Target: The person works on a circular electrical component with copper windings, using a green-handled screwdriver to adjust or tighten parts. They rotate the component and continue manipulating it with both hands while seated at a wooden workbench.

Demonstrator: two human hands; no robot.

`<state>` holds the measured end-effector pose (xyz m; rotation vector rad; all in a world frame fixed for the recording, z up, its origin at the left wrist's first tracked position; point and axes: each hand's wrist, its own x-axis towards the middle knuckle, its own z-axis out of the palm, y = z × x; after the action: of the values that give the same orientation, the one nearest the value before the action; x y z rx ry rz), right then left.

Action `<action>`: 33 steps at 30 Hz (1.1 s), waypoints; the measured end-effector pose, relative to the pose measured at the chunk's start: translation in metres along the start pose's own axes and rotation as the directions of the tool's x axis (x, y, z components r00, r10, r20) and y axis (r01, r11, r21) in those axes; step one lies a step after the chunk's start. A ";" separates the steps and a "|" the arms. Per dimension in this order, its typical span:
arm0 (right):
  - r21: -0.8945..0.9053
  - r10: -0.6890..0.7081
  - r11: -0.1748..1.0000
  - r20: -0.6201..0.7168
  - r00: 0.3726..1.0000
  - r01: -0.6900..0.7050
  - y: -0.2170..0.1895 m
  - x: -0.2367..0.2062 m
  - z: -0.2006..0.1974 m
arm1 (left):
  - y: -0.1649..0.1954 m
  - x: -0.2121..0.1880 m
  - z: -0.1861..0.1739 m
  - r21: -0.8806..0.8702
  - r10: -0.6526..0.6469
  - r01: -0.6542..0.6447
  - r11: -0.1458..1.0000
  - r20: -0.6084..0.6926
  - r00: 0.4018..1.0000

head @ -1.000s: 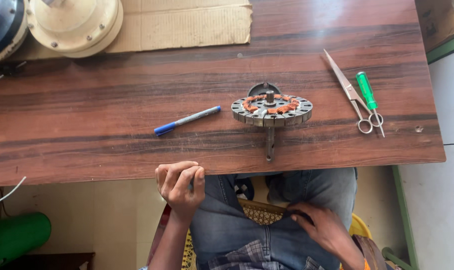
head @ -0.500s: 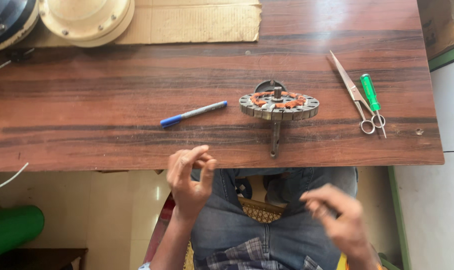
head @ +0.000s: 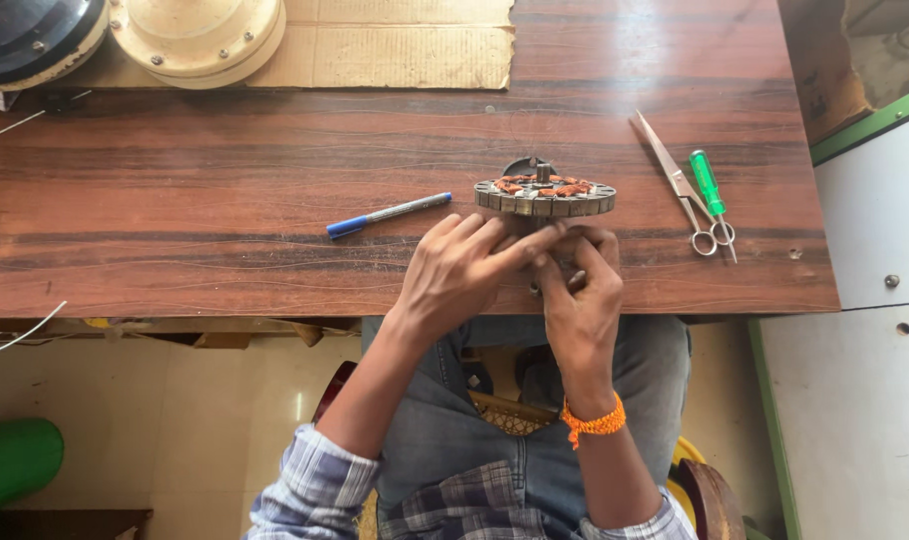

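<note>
One round stator (head: pixel 545 197) stands near the table's (head: pixel 175 220) front edge, with one blue pen (head: pixel 388 214) at its nine o'clock and one pair of scissors (head: pixel 687 187) plus one green screwdriver (head: pixel 710 186) at three. Both hands meet at its six o'clock: the left hand (head: pixel 462 277) reaches loosely spread fingers to its rim, while the right hand (head: pixel 580 297) curls around the shaft below.

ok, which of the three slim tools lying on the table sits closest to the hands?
The blue-capped pen, just beyond the left hand. The scissors and green-handled screwdriver lie farther right.

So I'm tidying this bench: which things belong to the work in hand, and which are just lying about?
In hand: round motor stator, left hand, right hand.
Lying about: blue pen, scissors, green screwdriver, cardboard sheet, cream round housing.
</note>
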<state>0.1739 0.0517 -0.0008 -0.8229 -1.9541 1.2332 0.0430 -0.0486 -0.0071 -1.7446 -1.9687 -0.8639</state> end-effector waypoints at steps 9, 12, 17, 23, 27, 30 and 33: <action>0.112 0.075 0.989 0.175 0.982 -0.095 0.007 -0.016 -0.064 | -0.004 -0.001 0.012 -0.050 0.011 -0.019 0.999 -0.152 0.988; 0.080 0.039 0.995 0.236 0.971 -0.059 -0.012 -0.001 -0.087 | 0.002 -0.002 0.011 -0.145 -0.016 -0.017 0.989 -0.225 0.974; -0.109 -0.236 0.953 0.323 0.916 0.284 -0.046 0.044 -0.086 | 0.022 0.004 0.028 -0.554 -0.334 0.152 0.819 -0.243 0.911; -0.238 -0.297 0.878 0.411 0.862 0.416 -0.062 0.099 -0.050 | 0.028 0.006 0.043 -0.734 -0.635 0.387 0.558 -0.077 0.769; -0.290 -0.229 0.875 0.458 0.859 0.388 -0.058 0.123 -0.037 | 0.034 0.009 0.044 -0.840 -0.773 0.476 0.262 0.113 0.624; -0.288 -0.205 0.876 0.504 0.839 0.387 -0.056 0.131 -0.039 | 0.043 0.011 0.045 -0.853 -0.763 0.461 0.246 0.123 0.635; -0.116 -0.372 0.875 0.458 0.808 0.469 -0.054 0.131 -0.043 | 0.048 0.013 0.045 -0.868 -0.734 0.383 0.317 0.031 0.679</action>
<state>0.1256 0.1578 0.0906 -0.1842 -2.4922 0.9790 0.0932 -0.0072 -0.0226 -0.9192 -2.0172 -2.5500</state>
